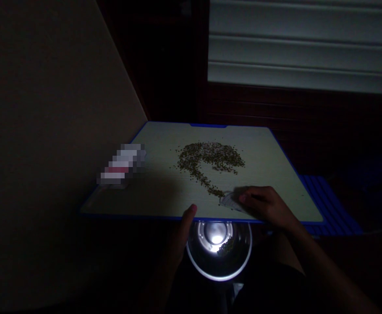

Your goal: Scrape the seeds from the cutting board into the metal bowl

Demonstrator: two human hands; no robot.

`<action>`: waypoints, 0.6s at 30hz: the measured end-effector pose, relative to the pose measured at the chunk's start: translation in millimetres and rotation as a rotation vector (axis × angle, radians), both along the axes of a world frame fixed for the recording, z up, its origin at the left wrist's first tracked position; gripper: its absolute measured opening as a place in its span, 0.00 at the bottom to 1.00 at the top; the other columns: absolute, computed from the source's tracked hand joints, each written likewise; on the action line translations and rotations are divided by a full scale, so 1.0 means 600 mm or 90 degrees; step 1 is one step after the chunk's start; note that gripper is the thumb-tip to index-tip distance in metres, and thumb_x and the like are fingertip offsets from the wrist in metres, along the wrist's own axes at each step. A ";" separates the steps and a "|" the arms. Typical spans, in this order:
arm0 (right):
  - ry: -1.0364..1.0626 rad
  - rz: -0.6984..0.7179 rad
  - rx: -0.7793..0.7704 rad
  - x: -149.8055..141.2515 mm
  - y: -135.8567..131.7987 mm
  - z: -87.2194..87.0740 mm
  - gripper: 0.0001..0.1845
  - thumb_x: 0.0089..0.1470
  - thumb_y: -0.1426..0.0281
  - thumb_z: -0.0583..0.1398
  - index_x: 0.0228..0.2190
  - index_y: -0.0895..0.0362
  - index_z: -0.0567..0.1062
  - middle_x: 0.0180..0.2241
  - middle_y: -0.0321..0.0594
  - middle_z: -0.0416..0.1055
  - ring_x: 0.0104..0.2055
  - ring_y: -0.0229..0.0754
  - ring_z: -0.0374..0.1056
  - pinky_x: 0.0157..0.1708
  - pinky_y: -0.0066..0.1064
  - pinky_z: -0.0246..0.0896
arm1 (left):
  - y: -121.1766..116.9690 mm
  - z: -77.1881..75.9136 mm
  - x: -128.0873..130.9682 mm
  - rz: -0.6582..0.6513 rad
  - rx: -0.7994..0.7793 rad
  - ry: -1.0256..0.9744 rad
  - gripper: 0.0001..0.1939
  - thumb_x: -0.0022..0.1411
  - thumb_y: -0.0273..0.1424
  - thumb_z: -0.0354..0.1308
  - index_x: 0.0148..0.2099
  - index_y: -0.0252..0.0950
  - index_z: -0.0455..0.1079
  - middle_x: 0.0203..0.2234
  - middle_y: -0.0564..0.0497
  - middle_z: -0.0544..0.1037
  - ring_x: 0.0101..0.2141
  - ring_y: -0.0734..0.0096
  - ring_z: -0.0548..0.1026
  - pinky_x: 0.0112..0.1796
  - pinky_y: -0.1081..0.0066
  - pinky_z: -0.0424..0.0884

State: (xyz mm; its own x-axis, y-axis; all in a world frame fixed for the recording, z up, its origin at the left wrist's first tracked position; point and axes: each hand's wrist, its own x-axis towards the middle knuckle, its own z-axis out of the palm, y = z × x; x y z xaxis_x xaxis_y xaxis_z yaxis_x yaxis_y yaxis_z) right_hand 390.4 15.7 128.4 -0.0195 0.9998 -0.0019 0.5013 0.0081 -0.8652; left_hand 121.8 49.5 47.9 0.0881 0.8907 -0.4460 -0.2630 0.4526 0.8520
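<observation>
The room is dark, and most of the light falls on a pale board (pixel 164 192) with a blue rim, set across in front of the person. Small brownish grains (pixel 210 163) are spread over its middle in a loose curl that trails down toward the near edge. At the tail of that trail rests the right hand (pixel 266 205), its fingers closed flat on a small pale card (pixel 230 201) — the card's edge touches the last grains, with the bulk of the heap lying farther out on the board, beyond the fingertips. The left hand (pixel 179 240) is below the near rim, thumb up against the edge, gripping the side of a shiny metal bowl (pixel 219 250) held just under the board; how tightly is lost in the shadow. A few grains already lie in the bowl's bottom. Near the board's left edge sits a blurred red-and-white packet (pixel 122 165), well apart from both hands.
</observation>
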 end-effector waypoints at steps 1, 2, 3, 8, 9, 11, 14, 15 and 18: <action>-0.001 0.012 0.003 -0.001 0.000 0.002 0.23 0.61 0.53 0.59 0.22 0.56 0.72 0.23 0.33 0.64 0.27 0.38 0.58 0.27 0.30 0.51 | 0.000 0.001 0.000 0.009 0.011 0.015 0.31 0.57 0.47 0.68 0.61 0.43 0.71 0.57 0.48 0.77 0.63 0.56 0.67 0.66 0.58 0.55; -0.002 0.024 0.006 -0.002 -0.001 0.004 0.23 0.62 0.53 0.59 0.23 0.56 0.72 0.24 0.34 0.65 0.27 0.38 0.59 0.28 0.30 0.52 | 0.000 0.002 0.001 0.011 0.016 0.027 0.31 0.57 0.47 0.68 0.60 0.42 0.72 0.56 0.47 0.78 0.62 0.55 0.68 0.66 0.58 0.55; -0.003 0.034 0.010 -0.003 -0.001 0.006 0.22 0.62 0.54 0.59 0.23 0.56 0.72 0.24 0.34 0.66 0.27 0.38 0.60 0.28 0.30 0.53 | 0.000 0.003 0.001 0.008 0.012 0.033 0.31 0.57 0.48 0.68 0.59 0.41 0.73 0.55 0.46 0.79 0.62 0.53 0.69 0.65 0.57 0.56; -0.013 0.073 0.010 -0.006 -0.002 0.011 0.20 0.64 0.55 0.58 0.26 0.56 0.75 0.26 0.35 0.69 0.28 0.38 0.62 0.28 0.30 0.55 | 0.002 0.001 0.002 -0.009 -0.011 0.001 0.31 0.57 0.48 0.68 0.59 0.39 0.73 0.55 0.44 0.78 0.61 0.51 0.70 0.64 0.56 0.58; -0.013 0.086 0.012 -0.006 -0.003 0.011 0.19 0.64 0.56 0.58 0.28 0.56 0.76 0.28 0.36 0.70 0.29 0.38 0.63 0.29 0.30 0.56 | 0.002 0.001 0.003 -0.002 -0.009 0.004 0.31 0.57 0.48 0.68 0.59 0.39 0.73 0.56 0.44 0.78 0.62 0.52 0.69 0.64 0.57 0.58; -0.008 0.114 0.022 -0.007 -0.003 0.012 0.18 0.64 0.57 0.59 0.30 0.56 0.77 0.29 0.36 0.71 0.30 0.39 0.65 0.31 0.30 0.58 | 0.003 0.001 0.003 0.004 -0.014 0.021 0.29 0.57 0.48 0.68 0.56 0.38 0.74 0.56 0.44 0.78 0.62 0.52 0.68 0.65 0.58 0.56; -0.007 0.146 0.041 -0.009 -0.003 0.015 0.18 0.65 0.58 0.59 0.29 0.55 0.77 0.28 0.35 0.70 0.31 0.38 0.66 0.32 0.30 0.59 | 0.005 0.000 0.002 -0.025 -0.037 0.028 0.29 0.57 0.50 0.67 0.54 0.38 0.76 0.57 0.43 0.77 0.62 0.51 0.69 0.65 0.58 0.55; -0.010 0.155 0.049 -0.009 -0.003 0.016 0.18 0.65 0.58 0.59 0.29 0.55 0.77 0.27 0.35 0.70 0.30 0.38 0.66 0.32 0.30 0.59 | 0.005 -0.001 0.001 -0.032 -0.045 0.024 0.29 0.57 0.51 0.67 0.54 0.37 0.76 0.57 0.43 0.77 0.62 0.51 0.69 0.65 0.57 0.55; -0.023 0.197 0.076 -0.009 0.000 0.017 0.16 0.65 0.59 0.59 0.30 0.55 0.78 0.28 0.36 0.73 0.32 0.39 0.68 0.35 0.32 0.61 | 0.004 -0.008 -0.002 -0.021 -0.058 0.026 0.30 0.56 0.51 0.67 0.55 0.38 0.75 0.58 0.43 0.76 0.63 0.52 0.67 0.65 0.56 0.54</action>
